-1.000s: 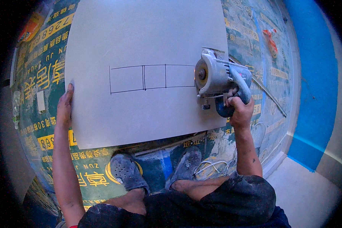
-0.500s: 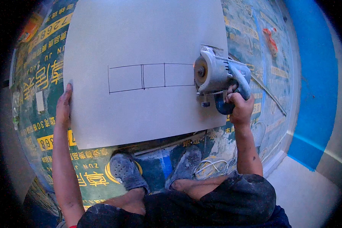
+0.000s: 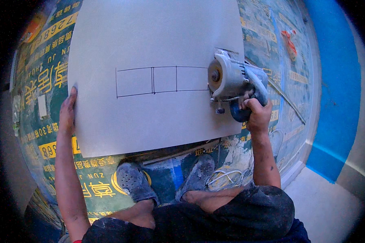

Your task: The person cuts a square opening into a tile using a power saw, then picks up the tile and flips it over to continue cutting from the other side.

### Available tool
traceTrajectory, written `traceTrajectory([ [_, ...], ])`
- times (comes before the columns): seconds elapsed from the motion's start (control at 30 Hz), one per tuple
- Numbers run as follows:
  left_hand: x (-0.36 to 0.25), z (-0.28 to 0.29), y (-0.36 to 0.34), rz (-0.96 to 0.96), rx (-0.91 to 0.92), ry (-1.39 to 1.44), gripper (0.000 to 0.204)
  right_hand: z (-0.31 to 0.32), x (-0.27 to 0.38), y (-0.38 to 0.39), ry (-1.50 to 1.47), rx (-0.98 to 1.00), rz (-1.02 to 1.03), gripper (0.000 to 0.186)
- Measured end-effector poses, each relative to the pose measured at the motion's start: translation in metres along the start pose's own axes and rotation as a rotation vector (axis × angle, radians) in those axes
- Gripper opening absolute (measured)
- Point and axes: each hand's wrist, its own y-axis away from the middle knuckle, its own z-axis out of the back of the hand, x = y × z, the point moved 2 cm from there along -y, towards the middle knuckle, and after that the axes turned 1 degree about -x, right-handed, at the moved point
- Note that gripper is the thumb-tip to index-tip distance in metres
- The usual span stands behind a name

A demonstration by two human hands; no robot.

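A large pale grey board (image 3: 158, 117) lies in front of me, marked with dark ruled rectangles across its middle. My left hand (image 3: 69, 109) grips the board's left edge, thumb along the top. Near the board's right edge, a grey hand-held electric circular saw (image 3: 235, 77) rests on its surface, its round blade facing left where the drawn lines end. My right hand (image 3: 255, 113) is closed around the saw's dark handle. Part of the drawing at that end is hidden under the tool.
Printed green floor covering (image 3: 93, 174) surrounds the board. My clog-covered feet (image 3: 135, 182) are below it, beside coiled white cable (image 3: 225, 178). At right lie a metal bar (image 3: 292, 109), an orange-red object (image 3: 290, 42) and a blue strip (image 3: 332, 101). A small white piece (image 3: 43, 106) lies left.
Board, hands and saw are almost where they were, with only a slight shift in view. The small orange glint at the blade's left edge in earlier frames no longer shows.
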Motion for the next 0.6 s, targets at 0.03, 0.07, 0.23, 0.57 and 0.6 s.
traceTrajectory([
  [0.03,-0.0012,-0.0011,0.0012,-0.026,0.021,0.006,0.074,0.0002,0.0007,0.0003,0.013,0.004,-0.005,0.011],
  [0.07,-0.0019,-0.0019,0.0025,-0.031,0.023,0.008,0.073,0.0005,0.0008,0.0004,0.033,-0.006,-0.022,0.011],
  [0.23,-0.0048,-0.0058,0.0063,-0.008,0.057,0.049,0.068,0.0018,0.0010,0.0028,0.000,-0.005,-0.009,0.010],
  [0.57,0.0022,-0.0029,-0.0012,-0.024,0.039,0.071,0.065,0.0052,0.0005,0.0066,-0.026,-0.017,-0.049,0.013],
  [0.6,0.0022,-0.0027,-0.0015,-0.024,0.058,0.083,0.065,0.0059,0.0005,0.0065,-0.010,-0.017,-0.050,0.014],
])
